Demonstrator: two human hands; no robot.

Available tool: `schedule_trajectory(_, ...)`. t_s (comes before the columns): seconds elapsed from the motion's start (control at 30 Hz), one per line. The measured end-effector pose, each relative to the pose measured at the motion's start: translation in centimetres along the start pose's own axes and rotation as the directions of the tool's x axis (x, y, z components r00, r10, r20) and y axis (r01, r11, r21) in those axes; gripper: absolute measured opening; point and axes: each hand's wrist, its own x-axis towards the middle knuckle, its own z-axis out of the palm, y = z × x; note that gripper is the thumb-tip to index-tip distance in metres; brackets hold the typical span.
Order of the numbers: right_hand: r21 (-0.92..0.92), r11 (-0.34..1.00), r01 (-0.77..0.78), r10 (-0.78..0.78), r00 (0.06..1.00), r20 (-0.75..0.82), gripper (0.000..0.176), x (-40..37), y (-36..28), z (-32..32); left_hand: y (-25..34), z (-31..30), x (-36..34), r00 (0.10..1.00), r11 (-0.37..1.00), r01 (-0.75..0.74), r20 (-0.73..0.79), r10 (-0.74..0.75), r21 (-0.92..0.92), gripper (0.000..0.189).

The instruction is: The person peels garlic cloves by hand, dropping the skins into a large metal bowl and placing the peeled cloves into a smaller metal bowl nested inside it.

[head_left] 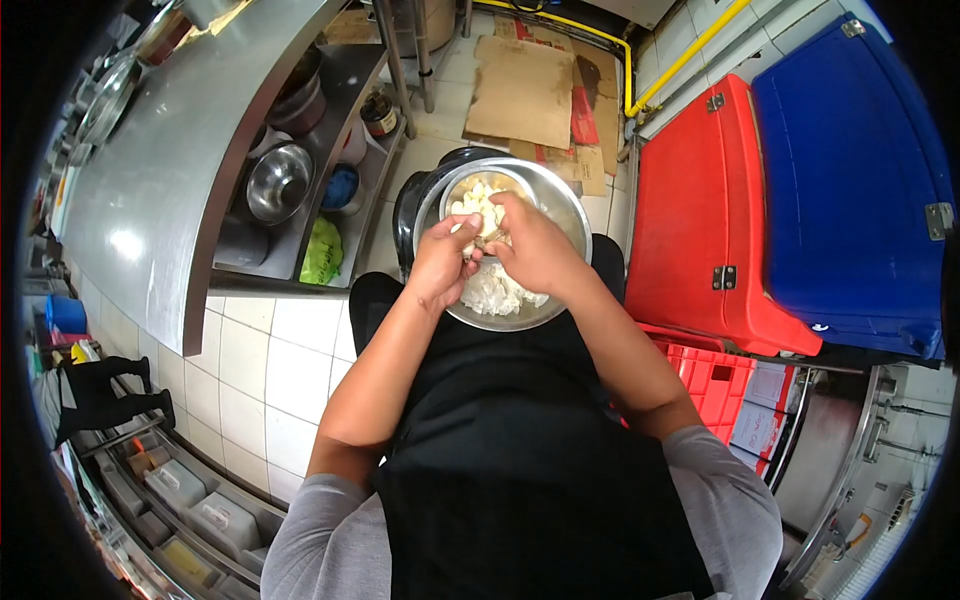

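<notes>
A wide steel bowl (572,218) rests on my lap over a black bucket (408,212). Inside it sits a smaller steel bowl (452,190) of white chunks (478,198), and a heap of white scraps (497,292) lies at the near side. My left hand (441,264) and my right hand (537,252) meet above the bowl, fingertips pinched together on one small pale-brown piece (487,240). What that piece is I cannot make out, and my right hand hides part of the smaller bowl. I wear a black apron and grey sleeves.
A steel counter (150,170) curves along the left, with steel bowls (278,182) and a green bag (322,252) on the shelf under it. Flattened cardboard (520,90) covers the floor ahead. A red bin (700,200), a blue bin (850,180) and a red crate (712,378) stand close on the right.
</notes>
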Motion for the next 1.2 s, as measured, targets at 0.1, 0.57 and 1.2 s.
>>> schedule_trajectory(0.1, -0.128, 0.756, 0.642, -0.655, 0.742, -0.142, 0.029, -4.2, -5.5, -2.5, 0.7, 0.5, -1.6, 0.999, 0.981, 0.031, 0.025, -0.027, -0.192, 0.019)
schedule_trajectory(0.57, -0.152, 0.240, 0.959, -0.806, 0.109, -0.582, 0.014, -13.7, -19.0, -2.1, 0.9, 0.7, -2.3, 0.998, 0.973, 0.027, 0.062, -0.013, -0.231, 0.017)
schedule_trajectory(1.2, 0.966, 0.257, 0.028, -0.046, 0.999, -0.016, 0.019, 0.1, 4.3, 4.5, 0.5, 0.4, -1.7, 0.914, 0.849, -0.404, 0.195, 0.356, 0.342, 0.016)
